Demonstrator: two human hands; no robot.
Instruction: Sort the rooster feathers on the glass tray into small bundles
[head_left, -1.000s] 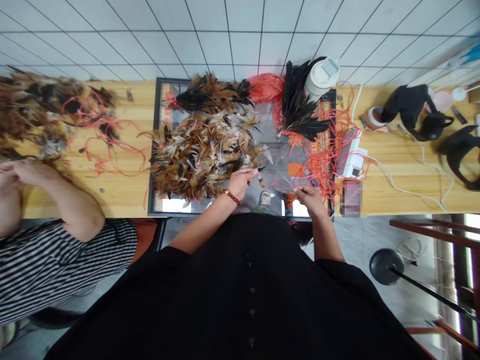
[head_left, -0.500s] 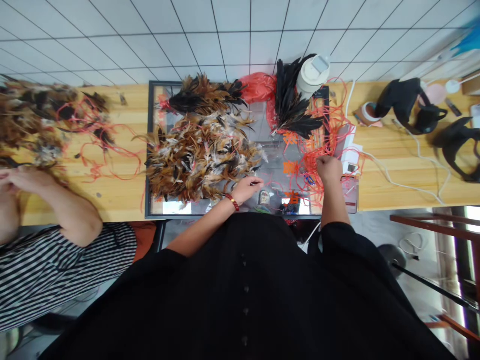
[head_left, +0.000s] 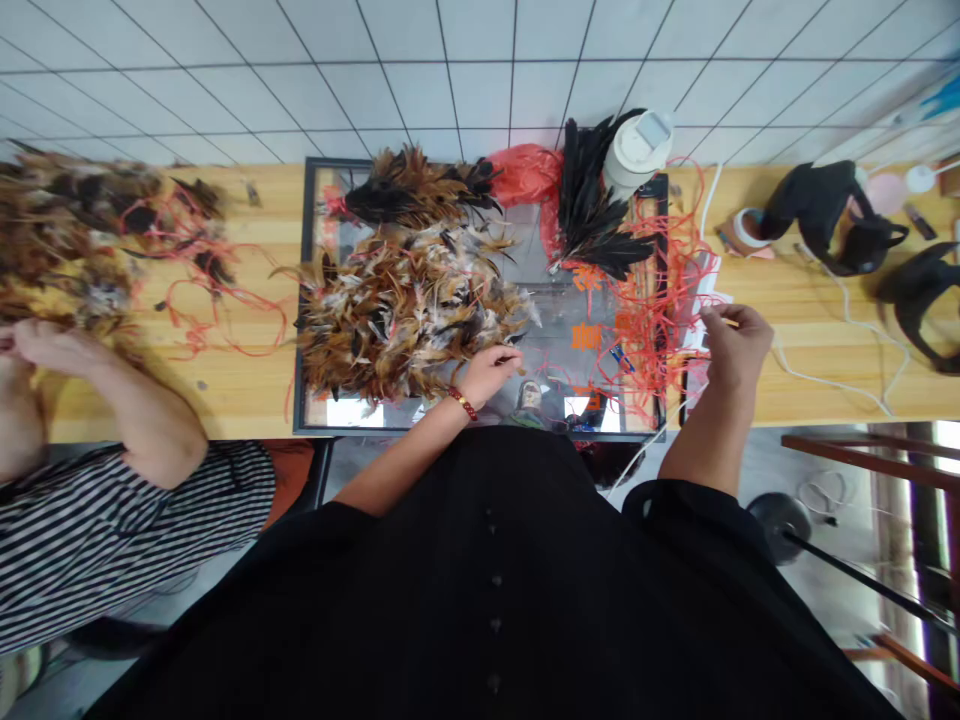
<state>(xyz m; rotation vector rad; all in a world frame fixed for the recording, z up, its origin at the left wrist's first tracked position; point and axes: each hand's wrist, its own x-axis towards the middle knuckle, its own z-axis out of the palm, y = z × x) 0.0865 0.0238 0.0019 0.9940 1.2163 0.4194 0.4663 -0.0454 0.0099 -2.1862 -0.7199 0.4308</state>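
Note:
Brown and white feathers (head_left: 405, 310) lie heaped on the left half of a glass-topped panel with a dark frame (head_left: 300, 340). At the heap's lower right edge is my left hand (head_left: 489, 375), wearing a red bead bracelet (head_left: 463, 403); its fingers are pinched on something too small to make out. My right hand (head_left: 735, 340) is raised past the panel's right edge, thumb and forefinger pinched together beside a tangle of red string (head_left: 656, 330). What that pinch holds is too small to tell. Black feathers (head_left: 592, 210) lie at the back.
A white round device (head_left: 636, 155) stands at the back next to a red plastic bag (head_left: 525, 175). Black straps (head_left: 810, 215), a tape roll (head_left: 748, 228) and a white cable are on the right. A person in a striped shirt (head_left: 150, 530) works at the left with more feathers (head_left: 67, 220).
My right hand has moved right, from the red string tangle to beyond the panel's edge. My left hand has barely moved. The whole view has shifted slightly.

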